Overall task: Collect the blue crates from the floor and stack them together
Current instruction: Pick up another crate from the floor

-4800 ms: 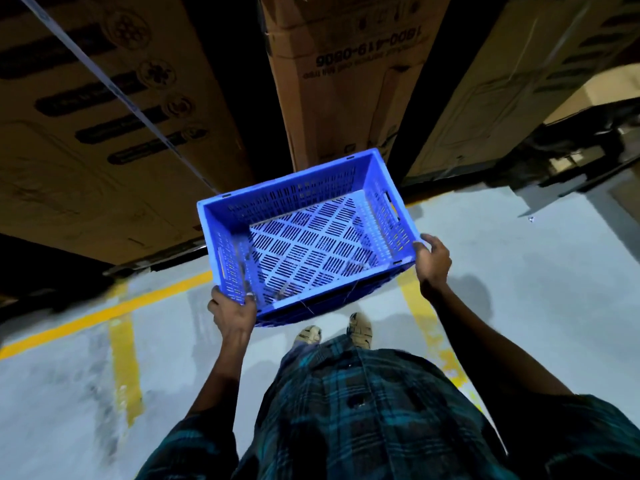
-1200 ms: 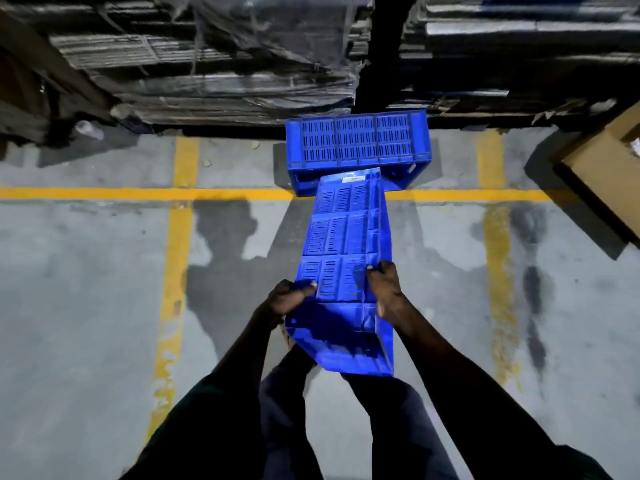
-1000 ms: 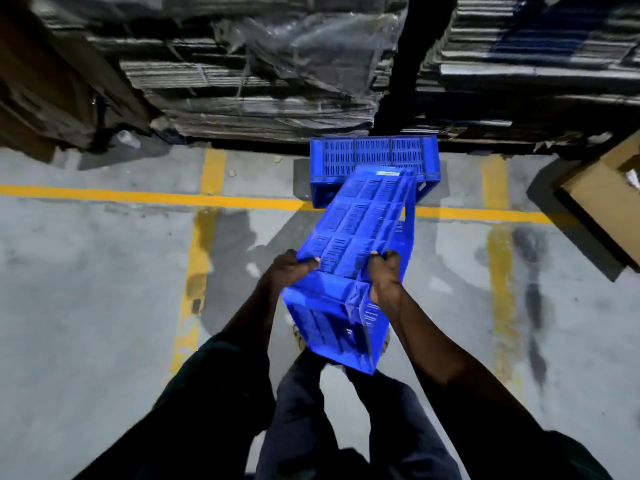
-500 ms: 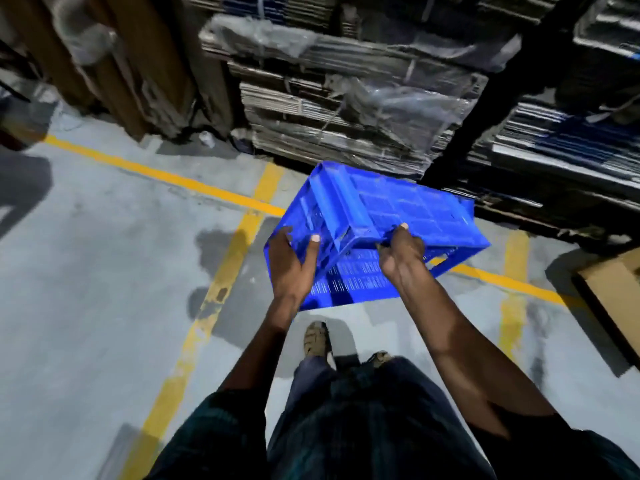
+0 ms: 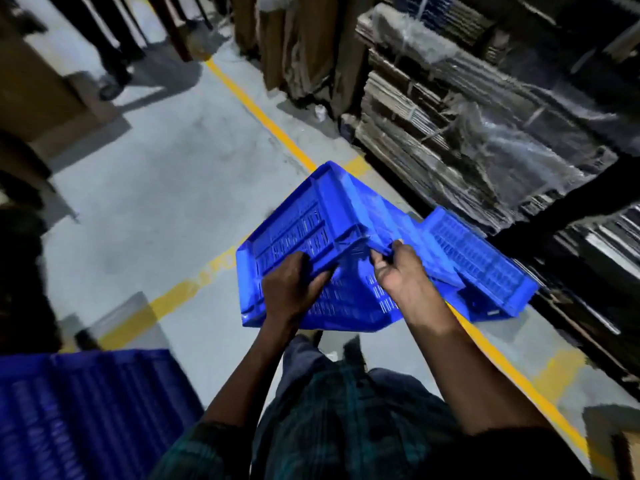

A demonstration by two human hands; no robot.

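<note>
I hold a blue slatted crate (image 5: 311,230) at waist height, tilted, with its underside turned up toward me. My left hand (image 5: 291,289) grips its near edge from the left, and my right hand (image 5: 398,271) grips the same edge from the right. A second blue crate (image 5: 485,268) lies on the floor to the right, close to the shelving and partly hidden behind the held one. More blue crate (image 5: 86,410) fills the lower left corner, blurred.
Bundles of flattened cardboard under plastic wrap (image 5: 467,140) line the right side. Yellow lines (image 5: 263,112) cross the grey floor. A person's legs (image 5: 110,46) stand at the top left beside a brown box (image 5: 34,91). Another box (image 5: 623,445) sits at the bottom right.
The crate stays gripped in both hands and has swung left, away from the floor crate. The view has turned left, bringing the blue crate at the lower left into sight.
</note>
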